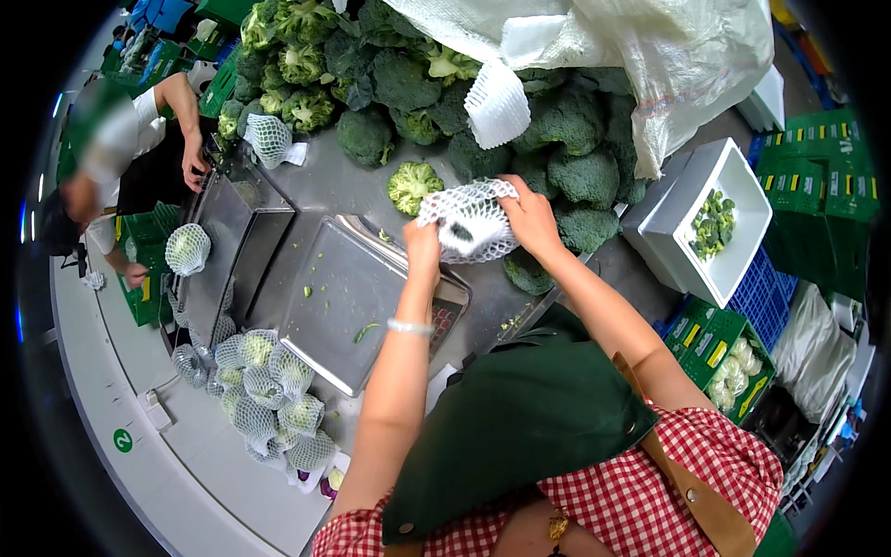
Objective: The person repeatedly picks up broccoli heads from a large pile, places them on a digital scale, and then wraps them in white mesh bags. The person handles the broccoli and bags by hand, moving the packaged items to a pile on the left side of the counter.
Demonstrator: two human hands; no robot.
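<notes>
A white foam net sleeve (pixel 471 212) is stretched between my two hands over the steel table. My left hand (pixel 422 249) grips its left edge with closed fingers, and my right hand (pixel 531 217) pinches its upper right edge. Inside the mesh there is a pale patch with a dark spot; I cannot tell what it is. Just left of the sleeve lies a light green broccoli head (pixel 414 187). Beyond my hands rises a pile of dark green broccoli (pixel 571 125).
A shallow metal tray (pixel 339 302) with green scraps lies left of my forearm. Netted vegetables (pixel 269 395) are heaped nearer. A white sack (pixel 691 70) covers part of the pile. At right stand a white box (pixel 742 209) of florets and green crates (pixel 821 190). Another person works at left.
</notes>
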